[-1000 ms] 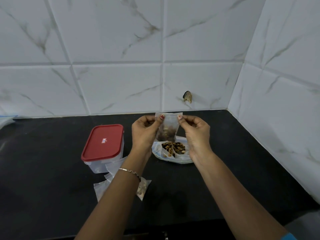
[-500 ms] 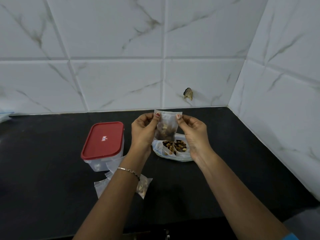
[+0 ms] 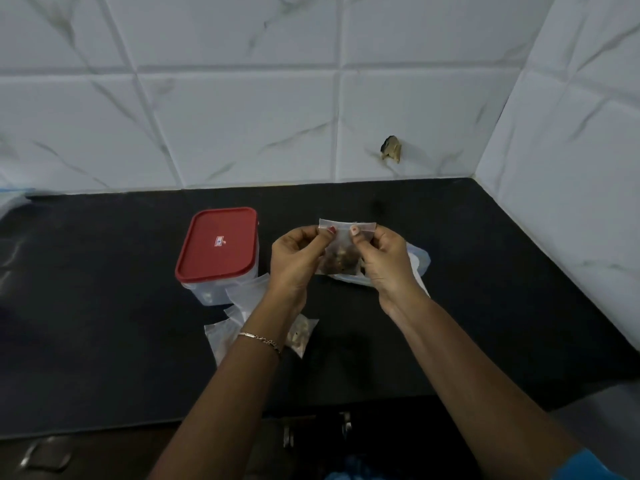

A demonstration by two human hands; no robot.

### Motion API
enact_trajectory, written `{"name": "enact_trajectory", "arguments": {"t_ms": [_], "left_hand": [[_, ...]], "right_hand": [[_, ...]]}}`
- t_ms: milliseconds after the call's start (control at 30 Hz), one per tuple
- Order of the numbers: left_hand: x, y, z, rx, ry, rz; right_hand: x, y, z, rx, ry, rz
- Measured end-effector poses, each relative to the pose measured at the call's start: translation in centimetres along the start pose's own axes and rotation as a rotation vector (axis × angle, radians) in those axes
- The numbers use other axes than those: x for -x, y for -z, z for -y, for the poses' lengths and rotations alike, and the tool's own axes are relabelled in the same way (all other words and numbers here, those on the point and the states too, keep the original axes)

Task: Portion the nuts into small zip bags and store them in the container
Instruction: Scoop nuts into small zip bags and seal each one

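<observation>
My left grip (image 3: 298,261) and right grip (image 3: 384,261) now pinch the zip bag (image 3: 341,259) closer together than before (seal nearly pressed, I judge), with the container (image 3: 218,244) left of them still lidded.

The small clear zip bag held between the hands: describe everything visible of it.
This small clear plastic zip bag is thin, see-through and roughly rectangular, with a zip strip along its top. Brown nuts fill its lower part. It hangs upright above the black countertop, not touching it. The left hand and right hand each pinch the top strip, thumbs toward the camera. Whether the zip is sealed cannot be told. A larger clear plastic bag lies just behind it.
</observation>
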State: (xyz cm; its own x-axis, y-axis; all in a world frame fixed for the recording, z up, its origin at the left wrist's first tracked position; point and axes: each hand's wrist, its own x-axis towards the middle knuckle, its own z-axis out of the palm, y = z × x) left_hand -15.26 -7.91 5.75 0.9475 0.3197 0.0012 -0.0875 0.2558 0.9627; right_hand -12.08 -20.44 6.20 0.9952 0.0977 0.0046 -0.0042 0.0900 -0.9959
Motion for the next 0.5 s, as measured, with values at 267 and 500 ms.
{"name": "enact_trajectory", "arguments": {"t_ms": [267,500], "left_hand": [[1.5,1.6,2.8,-0.102,0.074,0.014],[3.2,1.8,4.5,-0.084,0.173,-0.013]], "right_hand": [[2.1,0.7,-3.1,-0.061,-0.104,0.128],[2.7,0.6,-5.4,-0.008,-0.178,0.105]]}}
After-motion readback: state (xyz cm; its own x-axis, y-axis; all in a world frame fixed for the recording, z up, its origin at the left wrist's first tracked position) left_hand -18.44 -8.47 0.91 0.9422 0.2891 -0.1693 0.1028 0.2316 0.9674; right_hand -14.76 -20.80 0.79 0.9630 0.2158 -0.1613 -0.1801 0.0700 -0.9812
